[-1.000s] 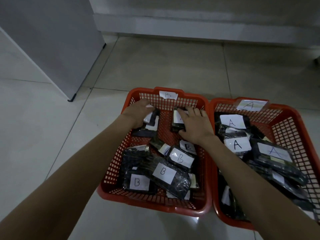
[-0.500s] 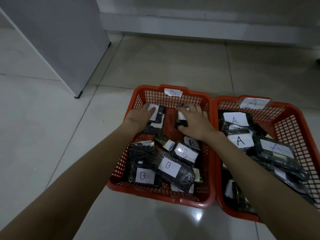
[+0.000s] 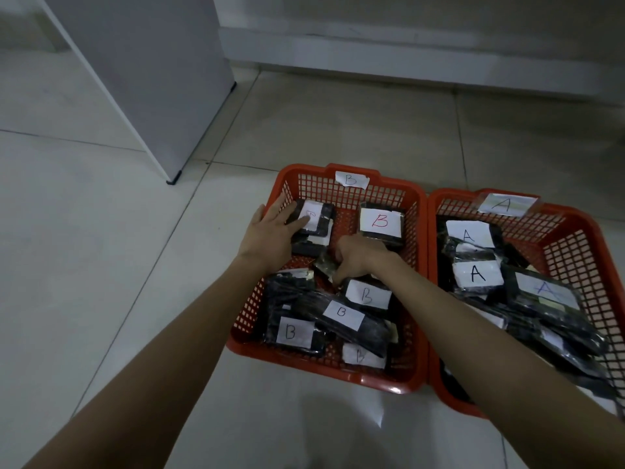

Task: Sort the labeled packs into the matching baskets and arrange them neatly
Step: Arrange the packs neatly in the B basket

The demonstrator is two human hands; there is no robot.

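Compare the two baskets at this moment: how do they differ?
The left basket carries a B tag on its far rim and holds B-labelled packs; the right basket carries an A tag and holds A-labelled packs. Both hands, the left hand and the right hand, reach into the left basket; none is in the right basket. Both are orange mesh, side by side on the floor.

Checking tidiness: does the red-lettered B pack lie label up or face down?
Label up: the red-lettered B pack shows its white label, lying in the B basket.

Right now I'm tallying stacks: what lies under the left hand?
The left hand rests on a B-labelled pack stacked on another dark pack; anything lower is hidden.
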